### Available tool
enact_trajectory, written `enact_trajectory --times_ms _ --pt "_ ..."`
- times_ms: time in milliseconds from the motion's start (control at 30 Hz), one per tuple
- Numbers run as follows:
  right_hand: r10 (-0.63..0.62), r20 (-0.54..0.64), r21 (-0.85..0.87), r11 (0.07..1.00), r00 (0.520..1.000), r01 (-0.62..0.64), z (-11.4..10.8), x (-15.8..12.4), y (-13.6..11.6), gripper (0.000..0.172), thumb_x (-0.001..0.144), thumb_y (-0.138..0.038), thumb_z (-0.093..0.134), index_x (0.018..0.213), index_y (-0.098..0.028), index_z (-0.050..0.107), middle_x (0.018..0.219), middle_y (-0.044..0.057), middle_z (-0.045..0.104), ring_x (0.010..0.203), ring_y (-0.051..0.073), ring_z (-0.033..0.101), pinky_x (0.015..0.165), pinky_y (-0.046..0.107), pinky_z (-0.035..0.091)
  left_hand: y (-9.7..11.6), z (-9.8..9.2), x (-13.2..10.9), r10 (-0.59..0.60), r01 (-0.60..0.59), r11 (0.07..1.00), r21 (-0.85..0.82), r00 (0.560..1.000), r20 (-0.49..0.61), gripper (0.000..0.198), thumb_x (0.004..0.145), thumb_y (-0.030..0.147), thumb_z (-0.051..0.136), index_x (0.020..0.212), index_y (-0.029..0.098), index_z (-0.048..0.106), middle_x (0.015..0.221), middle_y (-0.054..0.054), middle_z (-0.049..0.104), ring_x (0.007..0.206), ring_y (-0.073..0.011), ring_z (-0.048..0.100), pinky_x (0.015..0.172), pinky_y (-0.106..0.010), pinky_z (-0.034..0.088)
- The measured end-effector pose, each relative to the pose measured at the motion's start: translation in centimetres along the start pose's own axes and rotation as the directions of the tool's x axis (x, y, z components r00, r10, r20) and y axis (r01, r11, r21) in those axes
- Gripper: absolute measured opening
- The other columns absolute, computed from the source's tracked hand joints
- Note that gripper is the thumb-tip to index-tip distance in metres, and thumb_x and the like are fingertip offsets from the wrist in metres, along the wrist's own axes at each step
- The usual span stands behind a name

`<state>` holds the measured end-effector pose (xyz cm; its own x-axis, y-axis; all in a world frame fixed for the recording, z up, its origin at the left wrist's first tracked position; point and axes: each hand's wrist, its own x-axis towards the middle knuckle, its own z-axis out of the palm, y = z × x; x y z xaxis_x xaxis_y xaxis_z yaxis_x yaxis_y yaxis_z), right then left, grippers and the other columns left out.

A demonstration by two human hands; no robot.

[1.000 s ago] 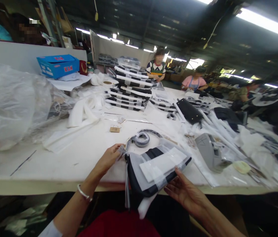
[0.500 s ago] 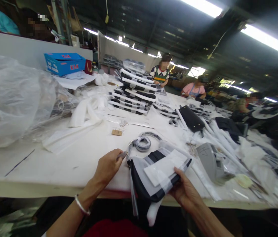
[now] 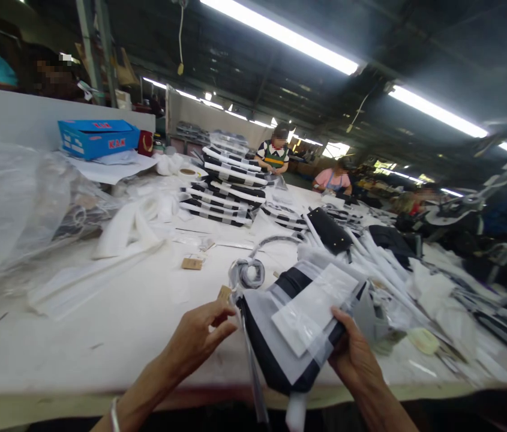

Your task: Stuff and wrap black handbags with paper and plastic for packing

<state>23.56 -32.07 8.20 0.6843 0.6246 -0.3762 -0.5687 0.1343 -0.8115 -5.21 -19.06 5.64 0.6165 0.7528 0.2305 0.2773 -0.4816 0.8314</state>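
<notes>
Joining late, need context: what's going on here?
The person's right hand grips a partly wrapped dark bag by its edge, over the near side of a white table; a white packet lies on the bag. The left hand is beside a brown tag near the bag's left corner; whether they touch is unclear. A coiled, wrapped strap lies just beyond, a stack of wrapped bundles farther back.
</notes>
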Motion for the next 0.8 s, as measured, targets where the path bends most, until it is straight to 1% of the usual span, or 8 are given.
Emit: enact_trajectory --times_ms 100,167,267,433,500,600,700,800 --pt "-0.055 -0.084 0.114 0.991 0.995 0.064 0.0 0.5 -2.5 0.034 0.065 -0.013 0.08 0.092 -0.024 0.063 0.084 -0.009 0.076 0.069 0.012 0.071 0.06 0.018 0.061 -0.5 0.8 2.5 -0.059 0.04 0.986 -0.163 0.991 -0.116 0.037 0.092 0.051 0.04 0.087 0.024 0.065 0.074 -0.001 0.066 0.071 -0.0188 0.062 0.071 -0.028 0.046" --pt "-0.076 -0.109 0.144 0.985 0.991 0.092 0.4 0.7 -4.2 0.033 0.065 -0.011 0.079 0.092 -0.024 0.064 0.083 -0.009 0.076 0.066 0.012 0.071 0.057 0.019 0.061 -1.0 1.8 4.6 -0.113 0.083 0.977 -0.197 0.983 -0.148 0.039 0.092 0.053 0.037 0.085 0.023 0.062 0.07 0.0 0.063 0.069 -0.0186 0.062 0.069 -0.028 0.046" --pt "-0.126 -0.135 0.202 0.968 0.983 0.152 1.3 1.3 -6.4 0.034 0.064 -0.007 0.076 0.092 -0.022 0.064 0.078 -0.007 0.075 0.061 0.013 0.07 0.053 0.019 0.061 -1.6 3.9 7.9 -0.138 0.122 0.983 -0.14 0.985 -0.108 0.034 0.093 0.05 0.038 0.085 0.023 0.058 0.072 0.001 0.064 0.071 -0.0182 0.062 0.07 -0.027 0.045" --pt "-0.164 -0.151 0.244 0.949 0.975 0.198 3.6 3.6 -9.7 0.028 0.063 -0.004 0.075 0.078 -0.021 0.058 0.057 -0.01 0.067 0.046 0.011 0.064 0.036 0.014 0.051 -2.0 8.4 11.7 -0.114 0.109 0.991 0.074 0.992 0.061 0.022 0.092 0.037 0.043 0.094 0.022 0.059 0.083 -0.002 0.068 0.078 -0.0187 0.063 0.07 -0.027 0.04" --pt "-0.183 -0.153 0.246 0.945 0.971 0.217 4.6 5.3 -11.1 0.025 0.066 -0.004 0.072 0.079 -0.021 0.059 0.059 -0.009 0.068 0.044 0.01 0.063 0.036 0.015 0.051 -2.4 9.9 12.4 -0.109 0.09 0.986 0.138 0.985 0.134 0.02 0.091 0.033 0.044 0.097 0.022 0.06 0.087 -0.003 0.069 0.08 -0.0191 0.063 0.071 -0.028 0.04" --pt "-0.226 -0.146 0.245 0.935 0.963 0.256 6.4 8.8 -13.7 0.017 0.073 -0.007 0.067 0.083 -0.02 0.061 0.064 -0.006 0.071 0.047 0.011 0.064 0.041 0.019 0.055 -3.6 11.3 12.8 -0.075 0.043 0.984 0.172 0.98 0.184 0.019 0.092 0.027 0.043 0.093 0.022 0.06 0.091 -0.003 0.07 0.084 -0.0181 0.063 0.073 -0.027 0.041" --pt "-0.306 -0.099 0.272 0.907 0.947 0.322 8.9 13.1 -16.5 0.015 0.076 -0.01 0.063 0.087 -0.02 0.062 0.068 -0.006 0.072 0.053 0.012 0.067 0.046 0.02 0.057 -4.9 12.1 12.9 -0.046 0.009 0.983 0.183 0.979 0.198 0.018 0.092 0.024 0.042 0.093 0.023 0.06 0.092 -0.001 0.07 0.085 -0.0172 0.064 0.075 -0.026 0.043" --pt "-0.398 -0.045 0.329 0.86 0.916 0.39 12.3 17.9 -18.8 0.012 0.079 -0.013 0.06 0.088 -0.021 0.062 0.069 -0.007 0.071 0.057 0.012 0.068 0.051 0.023 0.058 -6.2 12.9 12.9 -0.008 -0.028 0.978 0.207 0.985 0.171 0.016 0.091 0.022 0.044 0.092 0.024 0.06 0.089 0.001 0.07 0.082 -0.0167 0.065 0.073 -0.026 0.045"
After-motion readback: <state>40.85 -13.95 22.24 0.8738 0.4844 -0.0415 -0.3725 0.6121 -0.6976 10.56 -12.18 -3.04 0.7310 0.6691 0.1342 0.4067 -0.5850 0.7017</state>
